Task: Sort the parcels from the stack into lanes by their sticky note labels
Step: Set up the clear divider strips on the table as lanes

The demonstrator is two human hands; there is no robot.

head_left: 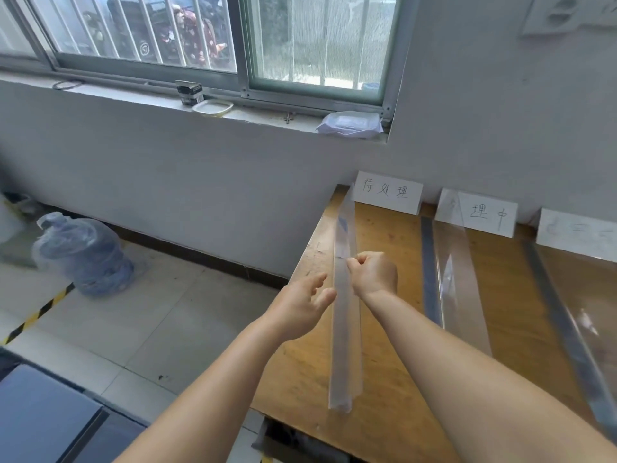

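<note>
A wooden table (394,379) carries clear plastic lane dividers. My right hand (375,274) is curled into a fist and pinches the top edge of the leftmost clear divider (345,329), which stands upright along the table. Just left of that divider, my left hand (305,304) hovers with its fingers spread and holds nothing. Three white paper lane signs lean against the wall: the left sign (387,192), the middle sign (485,213) and the right sign (577,233). No parcels or sticky notes are in view.
A second clear divider (459,282) and a third divider (574,329) stand further right beside grey tape strips. Left of the table is tiled floor with a wrapped water jug (83,253) and yellow-black floor tape (36,314). A windowsill (253,118) holds small items.
</note>
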